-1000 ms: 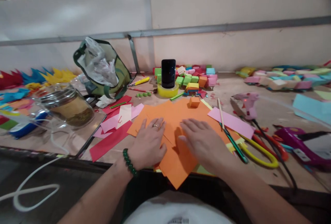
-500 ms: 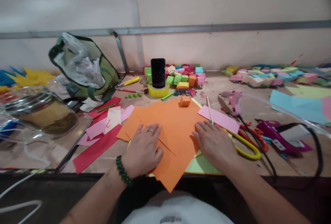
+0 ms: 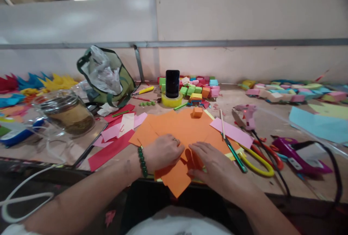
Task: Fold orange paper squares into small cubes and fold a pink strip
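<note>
Large orange paper sheets (image 3: 179, 126) lie spread in front of me, over some yellow-green paper. My left hand (image 3: 166, 151), with a green bead bracelet (image 3: 142, 161) at its wrist, rests on them with its fingers curled together at the edge of an orange piece. Close on its right, my right hand (image 3: 208, 162) has its thumb and fingers apart around a raised, bent part of orange paper (image 3: 193, 159). A small orange paper cube (image 3: 197, 112) sits at the sheets' far edge. The fingertips of my left hand are partly hidden.
A phone (image 3: 172, 83) stands in a yellow tape roll (image 3: 172, 100) before piled paper cubes. On the right are a pink glue gun (image 3: 248, 113), yellow-handled scissors (image 3: 258, 164) and a purple tool (image 3: 299, 155). A glass jar (image 3: 67, 115) and green bag (image 3: 116, 72) stand left.
Both hands have moved closer together, and my left fingers have curled in. An orange part now stands bent between them. The green-handled tool beside the scissors has come into sight. The view has tilted up.
</note>
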A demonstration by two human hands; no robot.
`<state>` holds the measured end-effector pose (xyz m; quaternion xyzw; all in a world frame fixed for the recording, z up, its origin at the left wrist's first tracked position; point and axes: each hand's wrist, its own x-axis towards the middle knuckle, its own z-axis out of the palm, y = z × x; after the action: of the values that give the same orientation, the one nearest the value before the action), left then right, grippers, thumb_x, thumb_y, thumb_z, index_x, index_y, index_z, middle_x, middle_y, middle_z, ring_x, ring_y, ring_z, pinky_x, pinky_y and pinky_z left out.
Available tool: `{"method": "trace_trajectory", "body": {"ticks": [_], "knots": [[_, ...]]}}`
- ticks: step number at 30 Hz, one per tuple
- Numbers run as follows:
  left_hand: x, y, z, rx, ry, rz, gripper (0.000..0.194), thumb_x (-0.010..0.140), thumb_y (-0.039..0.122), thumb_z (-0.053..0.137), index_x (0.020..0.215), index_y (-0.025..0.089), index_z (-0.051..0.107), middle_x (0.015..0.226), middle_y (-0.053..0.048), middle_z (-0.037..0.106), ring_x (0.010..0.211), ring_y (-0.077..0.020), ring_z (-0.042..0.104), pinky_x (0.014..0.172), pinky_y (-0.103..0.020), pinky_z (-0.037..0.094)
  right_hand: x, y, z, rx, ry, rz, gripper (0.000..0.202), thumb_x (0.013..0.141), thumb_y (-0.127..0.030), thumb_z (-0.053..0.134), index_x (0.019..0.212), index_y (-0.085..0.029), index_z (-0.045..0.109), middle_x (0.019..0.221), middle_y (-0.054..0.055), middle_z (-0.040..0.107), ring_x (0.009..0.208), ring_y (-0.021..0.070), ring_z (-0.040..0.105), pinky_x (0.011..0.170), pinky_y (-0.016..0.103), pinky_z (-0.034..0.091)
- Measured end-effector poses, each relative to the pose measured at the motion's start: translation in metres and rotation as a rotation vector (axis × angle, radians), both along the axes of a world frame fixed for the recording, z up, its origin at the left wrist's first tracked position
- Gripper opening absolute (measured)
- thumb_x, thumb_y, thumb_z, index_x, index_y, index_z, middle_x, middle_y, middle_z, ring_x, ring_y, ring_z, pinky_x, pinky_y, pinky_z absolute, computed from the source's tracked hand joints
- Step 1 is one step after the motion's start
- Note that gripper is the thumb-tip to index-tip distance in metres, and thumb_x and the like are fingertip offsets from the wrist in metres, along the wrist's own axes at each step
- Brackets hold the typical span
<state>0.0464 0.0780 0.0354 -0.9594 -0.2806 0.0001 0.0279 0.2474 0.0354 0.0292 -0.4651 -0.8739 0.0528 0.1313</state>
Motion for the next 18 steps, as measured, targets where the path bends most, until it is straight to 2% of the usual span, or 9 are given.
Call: {"method": "trace_trajectory", "body": {"ticks": [2, 5, 8, 11, 14, 18], "knots": [[0.0, 0.003, -0.005, 0.028, -0.026, -0.011, 0.018, 0.084, 0.016, 0.046, 0.093, 0.013, 0.062, 0.085, -0.01, 0.067, 0.078, -0.022, 0.062, 0.075, -0.035, 0.047, -0.002, 0.003, -0.004, 0.003, 0.047, 0.013, 0.044, 0.071, -0.024, 0.072, 0.113, -0.014, 0.06, 0.114, 0.012, 0.066, 0.107, 0.0271, 0.059, 0.092, 0.042, 0.049], [-0.003, 0.011, -0.003, -0.065, -0.19, 0.088, 0.02, 0.082, 0.016, 0.048, 0.093, 0.015, 0.065, 0.082, -0.008, 0.069, 0.074, -0.0194, 0.062, 0.071, -0.031, 0.046, -0.001, 0.012, -0.008, 0.08, 0.121, -0.023, 0.055, 0.069, -0.012, 0.066, 0.123, -0.012, 0.053, 0.116, 0.014, 0.064, 0.107, 0.0281, 0.059, 0.091, 0.044, 0.049], [-0.006, 0.023, 0.013, -0.352, -0.481, 0.213, 0.024, 0.085, 0.02, 0.046, 0.093, 0.016, 0.068, 0.084, -0.005, 0.071, 0.073, -0.0158, 0.061, 0.07, -0.026, 0.044, 0.003, 0.021, -0.004, 0.106, 0.27, -0.176, 0.053, 0.075, -0.012, 0.058, 0.127, -0.015, 0.051, 0.104, 0.012, 0.068, 0.094, 0.0256, 0.064, 0.081, 0.041, 0.052], [-0.011, 0.039, 0.03, -0.737, -0.67, 0.239, 0.026, 0.086, 0.03, 0.049, 0.087, 0.012, 0.067, 0.077, -0.002, 0.067, 0.068, -0.0125, 0.055, 0.063, -0.021, 0.042, 0.007, 0.026, 0.011, -0.001, 0.531, -0.259, 0.037, 0.083, -0.026, 0.055, 0.119, -0.019, 0.054, 0.08, 0.004, 0.067, 0.072, 0.0183, 0.063, 0.067, 0.031, 0.051], [-0.02, 0.051, 0.038, -1.011, -0.655, 0.227, 0.028, 0.079, 0.039, 0.062, 0.079, 0.011, 0.066, 0.067, 0.001, 0.059, 0.059, -0.0086, 0.045, 0.053, -0.019, 0.034, 0.009, 0.027, 0.024, -0.148, 0.722, -0.256, 0.035, 0.081, -0.034, 0.059, 0.112, -0.018, 0.057, 0.063, -0.002, 0.057, 0.058, 0.0134, 0.053, 0.054, 0.024, 0.044], [-0.032, 0.059, 0.029, -1.126, -0.597, 0.254, 0.035, 0.07, 0.042, 0.072, 0.059, 0.011, 0.059, 0.051, 0.005, 0.046, 0.05, -0.0053, 0.037, 0.047, -0.019, 0.026, 0.009, 0.03, 0.025, -0.233, 0.843, -0.299, 0.041, 0.075, -0.038, 0.064, 0.108, -0.015, 0.059, 0.058, -0.006, 0.046, 0.054, 0.0112, 0.043, 0.049, 0.023, 0.037]]}}
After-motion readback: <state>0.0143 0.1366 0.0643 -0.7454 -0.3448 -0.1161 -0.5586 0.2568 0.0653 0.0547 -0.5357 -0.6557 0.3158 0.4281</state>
